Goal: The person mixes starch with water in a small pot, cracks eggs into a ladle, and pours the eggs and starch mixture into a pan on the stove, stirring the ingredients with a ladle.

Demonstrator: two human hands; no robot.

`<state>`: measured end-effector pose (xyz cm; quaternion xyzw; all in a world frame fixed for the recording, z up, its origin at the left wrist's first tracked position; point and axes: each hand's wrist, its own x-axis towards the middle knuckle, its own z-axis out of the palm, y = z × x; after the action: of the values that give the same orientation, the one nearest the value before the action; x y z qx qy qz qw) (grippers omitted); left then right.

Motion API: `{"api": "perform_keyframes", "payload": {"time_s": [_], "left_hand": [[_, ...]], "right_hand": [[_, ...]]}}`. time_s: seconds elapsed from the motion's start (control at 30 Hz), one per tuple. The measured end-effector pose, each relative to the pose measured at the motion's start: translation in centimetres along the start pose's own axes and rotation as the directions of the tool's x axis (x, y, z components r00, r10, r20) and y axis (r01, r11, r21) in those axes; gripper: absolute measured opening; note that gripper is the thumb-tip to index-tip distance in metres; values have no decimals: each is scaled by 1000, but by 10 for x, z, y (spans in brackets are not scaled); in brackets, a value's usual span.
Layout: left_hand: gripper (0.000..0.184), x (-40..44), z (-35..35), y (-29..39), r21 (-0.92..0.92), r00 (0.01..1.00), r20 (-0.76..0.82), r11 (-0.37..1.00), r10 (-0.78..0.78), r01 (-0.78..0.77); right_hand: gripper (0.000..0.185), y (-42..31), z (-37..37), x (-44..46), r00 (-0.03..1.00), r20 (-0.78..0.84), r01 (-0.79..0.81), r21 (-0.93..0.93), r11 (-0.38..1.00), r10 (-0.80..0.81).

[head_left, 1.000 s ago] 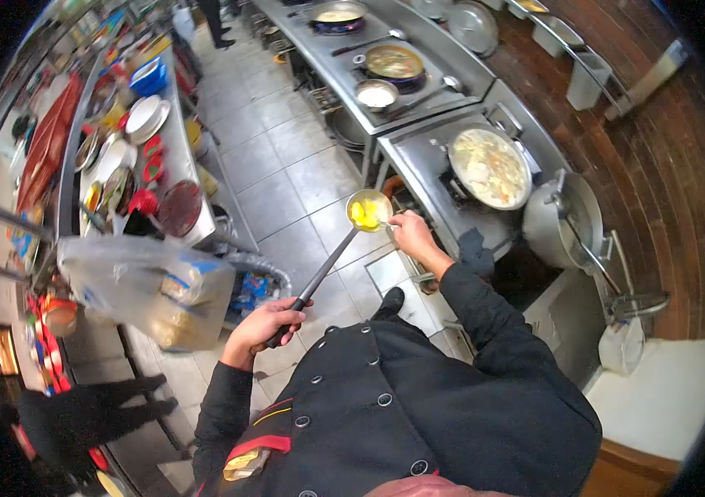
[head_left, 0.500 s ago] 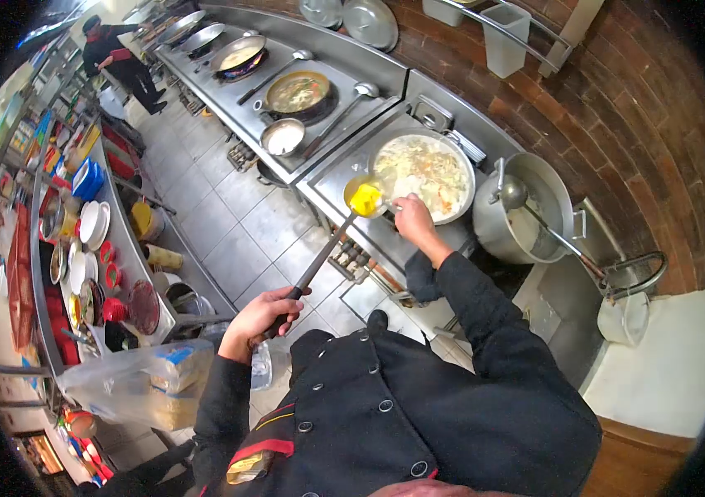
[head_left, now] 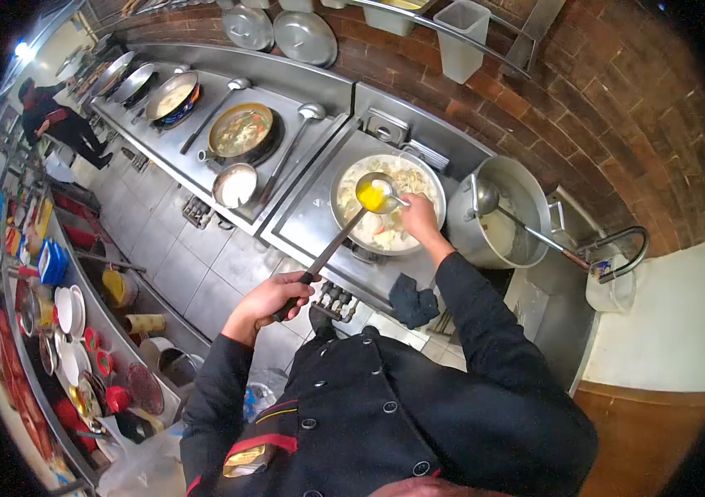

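Note:
My left hand (head_left: 280,300) is closed round the black handle of a long ladle (head_left: 334,248). Bright yellow liquid (head_left: 371,199) sits in the ladle's bowl, which is over the wide pan (head_left: 442,192) of creamy soup with pale chunks. My right hand (head_left: 420,217) grips a small metal spoon (head_left: 403,201) by its handle, and the spoon's end meets the ladle's bowl. Whether the ladle touches the soup I cannot tell. Below my right forearm a dark cloth (head_left: 413,301) lies on the stove's front edge.
A tall pot (head_left: 458,236) with another ladle (head_left: 526,225) stands to the right. Leftward along the stove are a small pot of white contents (head_left: 235,186), a pan of broth (head_left: 240,132) and more pans. A person (head_left: 62,124) stands far left. A crowded shelf (head_left: 141,331) lines the left.
The ladle has moved from beside the soup pan to over it, and the spoon has come along at its bowl. My view has shifted, moving the stove leftward.

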<state>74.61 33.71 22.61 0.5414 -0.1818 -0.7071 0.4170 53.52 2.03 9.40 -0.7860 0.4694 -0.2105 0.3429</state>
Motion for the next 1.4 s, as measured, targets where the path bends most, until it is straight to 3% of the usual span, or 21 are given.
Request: {"api": "perform_keyframes", "payload": {"time_s": [0.07, 0.1, 0.17, 0.2, 0.27, 0.4, 0.47, 0.6, 0.67, 0.7, 0.77, 0.8, 0.87, 0.9, 0.97, 1.0, 1.07, 1.17, 1.3, 1.37, 1.4], "left_hand": [[36, 14, -13, 11, 18, 1000, 25, 1000, -17, 17], [35, 20, -18, 16, 26, 999, 28, 999, -27, 27], [33, 31, -27, 30, 40, 998, 44, 999, -38, 36], [32, 33, -30, 38, 53, 997, 66, 998, -49, 45], [31, 41, -40, 47, 72, 993, 97, 996, -68, 61], [31, 57, -56, 58, 73, 988, 142, 996, -65, 55], [31, 62, -60, 65, 73, 984, 167, 996, -67, 55], [33, 67, -65, 74, 105, 978, 188, 992, -90, 72], [33, 69, -66, 78, 123, 976, 192, 989, -102, 79], [33, 69, -67, 79, 121, 976, 190, 989, -110, 88], [32, 68, -67, 83, 126, 975, 190, 987, -118, 95], [38, 67, -66, 86, 140, 976, 182, 985, -121, 96], [44, 69, -67, 86, 153, 976, 176, 983, -129, 102], [44, 71, -68, 86, 160, 976, 177, 982, -128, 100], [42, 72, -68, 84, 155, 973, 187, 982, -133, 104], [40, 72, -68, 84, 170, 975, 179, 980, -134, 103], [40, 71, -66, 84, 170, 974, 185, 980, -133, 102], [39, 69, -64, 83, 174, 974, 183, 980, -133, 101], [39, 68, -58, 81, 176, 979, 153, 978, -136, 109], [39, 69, -57, 77, 181, 981, 143, 978, -132, 105], [39, 69, -56, 75, 185, 983, 133, 977, -128, 103]], "right_hand": [[30, 5, -2, 8, 991, 129, 35, -88, 995, -24], [30, 3, -1, 10, 993, 120, 23, -91, 996, -12], [28, 0, -3, 15, 992, -126, 6, -155, 988, -26], [28, -1, -3, 17, 990, -136, -4, -158, 987, -18], [28, -2, -3, 19, 993, 58, -94, -81, 992, 99], [28, 0, 1, 24, 992, -85, -106, -133, 985, 95], [28, 1, 4, 28, 975, -40, -220, -26, 975, 219], [28, 10, 5, 29, 961, 59, -263, -92, 960, 269], [28, 6, 6, 28, 959, -185, -214, 11, 977, 212], [28, 1, 3, 27, 958, -190, -216, 12, 976, 214], [27, -10, -3, 26, 889, 128, -450, 62, 891, 440], [27, 2, 3, 27, 889, 123, -450, 65, 890, 441], [26, 17, 11, 25, 962, -195, -211, -72, 975, 193], [26, 17, 11, 27, 960, -201, -211, -68, 975, 194], [26, 21, 12, 28, 940, 39, -338, 13, 941, 338], [26, 24, 13, 28, 941, 34, -338, 15, 941, 337], [27, 22, 12, 24, 988, -85, -143, -178, 974, 130], [29, 5, 5, 21, 959, -63, -279, -29, 960, 277], [29, 14, 8, 20, 958, 82, -273, -29, 962, 274], [30, 8, 3, 15, 995, -72, -74, -173, 982, 62], [30, 3, 0, 11, 995, -72, -73, -171, 982, 62]]}}
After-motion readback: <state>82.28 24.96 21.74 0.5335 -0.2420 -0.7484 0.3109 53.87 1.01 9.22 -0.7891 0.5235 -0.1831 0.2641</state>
